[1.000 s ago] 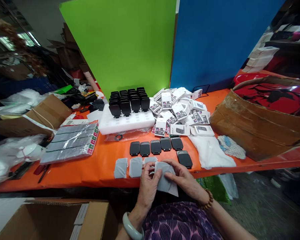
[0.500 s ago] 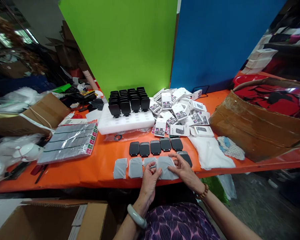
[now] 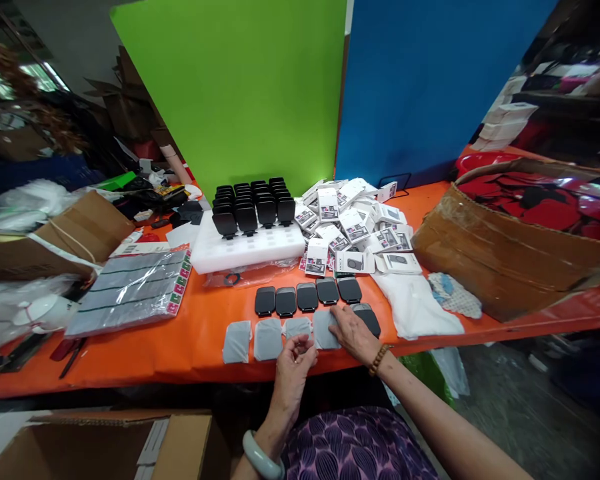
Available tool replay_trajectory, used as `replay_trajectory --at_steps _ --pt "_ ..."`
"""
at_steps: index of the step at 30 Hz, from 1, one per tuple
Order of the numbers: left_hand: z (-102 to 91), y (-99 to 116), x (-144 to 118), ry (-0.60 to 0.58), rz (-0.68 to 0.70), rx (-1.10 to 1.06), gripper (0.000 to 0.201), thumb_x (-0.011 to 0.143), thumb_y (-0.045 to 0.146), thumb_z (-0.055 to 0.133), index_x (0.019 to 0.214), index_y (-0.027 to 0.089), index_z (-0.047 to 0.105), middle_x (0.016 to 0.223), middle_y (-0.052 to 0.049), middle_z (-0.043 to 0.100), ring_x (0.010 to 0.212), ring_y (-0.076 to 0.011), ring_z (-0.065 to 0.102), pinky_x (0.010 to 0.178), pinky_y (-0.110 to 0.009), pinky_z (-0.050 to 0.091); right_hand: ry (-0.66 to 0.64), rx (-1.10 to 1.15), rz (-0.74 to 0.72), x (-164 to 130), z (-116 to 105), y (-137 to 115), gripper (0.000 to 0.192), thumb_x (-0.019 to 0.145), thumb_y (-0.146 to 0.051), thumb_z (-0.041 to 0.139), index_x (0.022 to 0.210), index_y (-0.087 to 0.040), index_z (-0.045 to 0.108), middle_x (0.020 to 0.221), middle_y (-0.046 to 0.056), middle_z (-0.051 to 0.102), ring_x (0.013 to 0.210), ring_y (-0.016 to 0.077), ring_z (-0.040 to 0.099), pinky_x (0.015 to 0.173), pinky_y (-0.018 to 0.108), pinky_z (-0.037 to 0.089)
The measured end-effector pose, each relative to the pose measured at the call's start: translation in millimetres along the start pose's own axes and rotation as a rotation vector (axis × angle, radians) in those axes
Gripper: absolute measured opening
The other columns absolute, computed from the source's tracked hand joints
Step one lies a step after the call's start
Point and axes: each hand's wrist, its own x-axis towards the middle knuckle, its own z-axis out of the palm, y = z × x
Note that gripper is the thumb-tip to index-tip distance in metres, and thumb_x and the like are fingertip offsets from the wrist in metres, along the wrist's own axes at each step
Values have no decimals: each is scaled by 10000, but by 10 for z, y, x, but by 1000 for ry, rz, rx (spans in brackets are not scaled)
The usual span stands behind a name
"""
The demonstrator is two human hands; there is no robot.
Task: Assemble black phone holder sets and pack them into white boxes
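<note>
A row of thin grey wrapped squares lies along the front of the table. My right hand (image 3: pixel 353 333) grips the right side of the rightmost grey wrapped square (image 3: pixel 323 331), which lies on the table. Just left of it is another grey wrapped square (image 3: pixel 296 327). In front of that one, my left hand (image 3: pixel 294 367) has its fingers curled and thumb and fingertips together; whether anything is between them is hidden. Behind the row lie several black flat pads (image 3: pixel 307 297) with small tabs. One more black pad (image 3: pixel 367 319) sits to the right, beside my right hand.
Black upright plates (image 3: pixel 247 217) stand in a white foam block (image 3: pixel 250 253). White printed boxes (image 3: pixel 355 227) are heaped to its right. A brown carton (image 3: pixel 510 247) with red items stands at right, a plastic-wrapped grey stack (image 3: pixel 130 287) at left. An open carton (image 3: pixel 180 440) sits below the table edge.
The rightmost grey square has gone from both hands down flat onto the table beside the others. My left hand has come off it and drawn back toward me; my right hand stays at its right side.
</note>
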Motion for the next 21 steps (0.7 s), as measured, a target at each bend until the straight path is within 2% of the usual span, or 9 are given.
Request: replay_trajectory --at_steps 3,6,8,10,13,16,19,21 --pt "10 25 3 -4 -5 30 564 541 487 837 947 145 645 926 -74 684 816 -201 669 791 -344 528 54 -23 -13 -10 -113 -27 336 838 -203 537 1173 -177 549 1060 139 592 953 267 587 846 402 477" --pt "16 63 15 -23 -4 52 547 559 495 827 944 149 650 959 -75 681 824 -200 671 799 -343 531 218 -10 -68 7 -434 66 250 910 -300 483 1125 -208 571 1022 108 609 945 242 582 846 379 475" --pt "25 96 20 -44 -6 59 530 574 501 818 936 148 655 969 -79 684 828 -203 675 809 -346 531 343 -44 -23 11 -729 248 217 931 -310 438 1002 -202 612 940 96 619 873 227 582 814 363 470" --pt "43 127 19 -57 -11 63 520 575 503 817 922 149 659 976 -81 687 826 -205 678 815 -350 532 422 -173 103 -3 -1016 511 234 919 -284 427 892 -186 639 879 95 617 802 222 568 777 359 453" --pt "87 156 12 -68 -26 64 517 565 499 824 913 151 666 981 -80 687 830 -210 679 821 -355 533 409 -355 256 -28 -1284 922 222 866 -229 468 809 -168 674 856 107 614 813 236 560 768 360 425" --pt "140 168 2 -84 -36 73 519 558 499 827 906 148 668 962 -75 684 823 -208 676 800 -342 536 357 -378 275 -6 -1306 1170 189 824 -193 516 816 -165 703 831 96 617 813 229 565 760 337 410" --pt "183 179 -15 -100 -37 93 499 575 496 817 903 150 670 951 -69 679 822 -205 673 779 -328 538 351 -383 284 68 -1197 1231 176 808 -207 558 888 -162 707 863 99 619 813 220 561 743 313 394" --pt "198 187 -26 -107 -40 110 486 586 494 808 904 153 669 952 -67 678 828 -205 671 777 -325 538 379 -382 302 130 -1132 1226 172 812 -216 546 866 -155 696 871 110 611 821 228 550 737 316 385"
